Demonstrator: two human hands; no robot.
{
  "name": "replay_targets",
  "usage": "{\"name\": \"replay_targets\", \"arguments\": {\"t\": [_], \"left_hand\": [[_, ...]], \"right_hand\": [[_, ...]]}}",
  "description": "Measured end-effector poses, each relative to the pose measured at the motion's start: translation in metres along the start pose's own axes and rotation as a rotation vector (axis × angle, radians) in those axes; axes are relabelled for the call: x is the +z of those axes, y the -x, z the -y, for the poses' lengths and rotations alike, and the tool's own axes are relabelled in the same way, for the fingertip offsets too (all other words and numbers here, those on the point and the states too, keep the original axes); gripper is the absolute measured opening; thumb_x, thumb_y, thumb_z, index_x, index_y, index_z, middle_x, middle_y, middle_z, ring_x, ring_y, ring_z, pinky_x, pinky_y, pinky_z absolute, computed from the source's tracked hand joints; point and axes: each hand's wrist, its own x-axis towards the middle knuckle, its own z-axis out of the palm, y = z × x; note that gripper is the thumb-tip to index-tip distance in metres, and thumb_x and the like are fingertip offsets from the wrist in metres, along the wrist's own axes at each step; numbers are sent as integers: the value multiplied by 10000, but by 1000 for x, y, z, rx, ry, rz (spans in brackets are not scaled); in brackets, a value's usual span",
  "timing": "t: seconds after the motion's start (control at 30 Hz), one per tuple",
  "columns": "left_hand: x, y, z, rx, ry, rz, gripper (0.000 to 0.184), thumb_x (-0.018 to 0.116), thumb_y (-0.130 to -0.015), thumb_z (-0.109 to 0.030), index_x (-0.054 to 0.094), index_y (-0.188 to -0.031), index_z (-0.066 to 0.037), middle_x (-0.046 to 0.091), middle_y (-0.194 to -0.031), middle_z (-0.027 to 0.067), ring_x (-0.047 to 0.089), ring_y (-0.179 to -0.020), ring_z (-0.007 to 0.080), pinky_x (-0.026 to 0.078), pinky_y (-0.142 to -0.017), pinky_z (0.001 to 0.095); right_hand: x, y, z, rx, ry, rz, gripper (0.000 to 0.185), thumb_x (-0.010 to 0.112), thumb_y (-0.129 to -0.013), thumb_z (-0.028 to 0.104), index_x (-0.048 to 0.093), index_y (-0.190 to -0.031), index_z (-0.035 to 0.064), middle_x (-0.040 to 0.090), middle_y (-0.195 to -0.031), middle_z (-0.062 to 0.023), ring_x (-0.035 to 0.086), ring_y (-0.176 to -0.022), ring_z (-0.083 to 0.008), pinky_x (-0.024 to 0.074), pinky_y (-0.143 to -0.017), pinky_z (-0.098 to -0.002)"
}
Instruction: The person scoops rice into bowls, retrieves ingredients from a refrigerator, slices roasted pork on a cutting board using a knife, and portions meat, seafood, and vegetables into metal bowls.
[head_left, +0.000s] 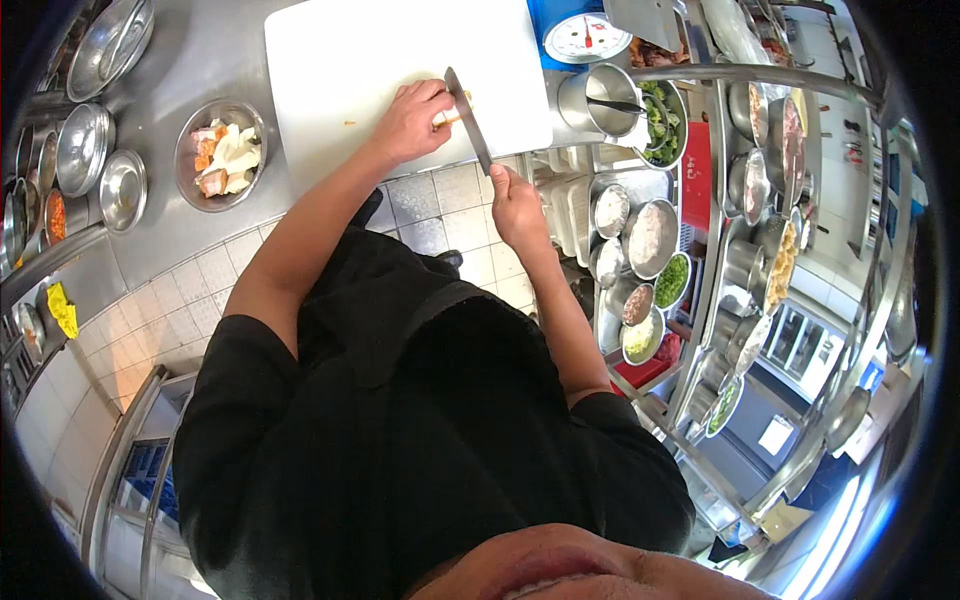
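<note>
A large white cutting board (340, 60) lies on the steel counter in front of me. Over its near edge, my right hand (518, 208) grips the handle of a kitchen knife (470, 122), its blade pointing away across the board. My left hand (412, 122) has its fingers curled on a small pale piece of food (446, 117) just left of the blade. What kind of food it is I cannot make out. Left of the board stands a metal bowl (183, 160) with pinkish-orange and creamy white chunks in it.
Behind the board's right corner sits a blue dial scale (587, 38). A steel pot (583, 108) with a dark-handled utensil and a bowl of leafy greens (660, 125) stand to the right. Further right, several bowls hold chopped ingredients. Empty metal bowls (123, 190) line the left.
</note>
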Motion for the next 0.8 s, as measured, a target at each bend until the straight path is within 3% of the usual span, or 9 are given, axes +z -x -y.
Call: {"name": "replay_targets", "arguments": {"t": [0.17,0.27,0.37,0.4,0.47,0.5,0.57,0.63,0.8], "left_hand": [[3,3,5,24,28,-24,249,658,-680,-103,602,-920,-76,560,-1032,88,547,-983,273,415,-848,386],[3,11,6,-58,37,25,338,665,-690,-95,581,-1016,-72,559,-1084,115,535,-1037,308,408,-886,403],[5,7,-9,-121,-7,-83,421,663,-707,-100,548,-1112,-76,545,-1149,153,516,-1099,336,396,-921,425],[8,5,-17,-146,-32,-140,449,663,-712,-105,535,-1142,-78,539,-1170,166,509,-1119,344,391,-928,432],[15,-3,-33,-167,-251,-68,570,681,-774,-227,485,-1299,-127,514,-1236,176,470,-1195,307,363,-948,473],[20,-6,-33,-166,-300,-52,530,670,-798,-277,517,-1291,-156,538,-1223,125,481,-1171,261,372,-918,455],[36,-7,-11,-133,-399,4,393,678,-771,-288,619,-1147,-194,595,-1076,23,528,-1041,216,408,-814,427],[34,-5,0,-83,-320,-98,320,699,-687,-236,669,-1003,-192,597,-957,16,551,-963,210,448,-745,396],[-30,11,-24,-290,-182,-234,309,716,-682,-206,686,-985,-160,616,-966,35,575,-902,236,468,-770,393]], "right_hand": [[34,-53,17,-70,63,1,490,346,-989,392,616,-1067,-10,599,-985,-329,532,-1010,-495,422,-883,-514],[39,-68,7,-158,51,-94,537,328,-990,426,617,-954,-24,630,-808,-289,628,-770,-432,491,-722,-473],[5,-46,17,161,-394,127,549,377,-981,473,568,-754,12,556,-565,-138,553,-455,-243,428,-437,-372],[-3,-38,20,156,-431,48,548,379,-976,503,522,-693,56,421,-460,-30,390,-338,-119,308,-329,-301],[-14,-45,5,-10,-290,-112,589,349,-978,524,527,-674,51,438,-446,-34,421,-349,-149,354,-366,-330],[-9,-73,-31,-4,-99,-111,578,323,-991,480,624,-928,-10,588,-633,-193,599,-612,-321,477,-630,-416],[-5,-87,-29,-182,80,-288,518,365,-974,462,606,-1177,51,625,-1061,-256,590,-1023,-414,459,-872,-445],[-2,-89,-11,-111,255,-290,439,468,-940,412,583,-1224,97,638,-1077,-224,609,-1002,-389,473,-858,-458],[17,-103,-19,-419,491,-476,453,652,-824,258,578,-1238,90,534,-1184,-208,552,-1048,-379,470,-876,-447]]}}
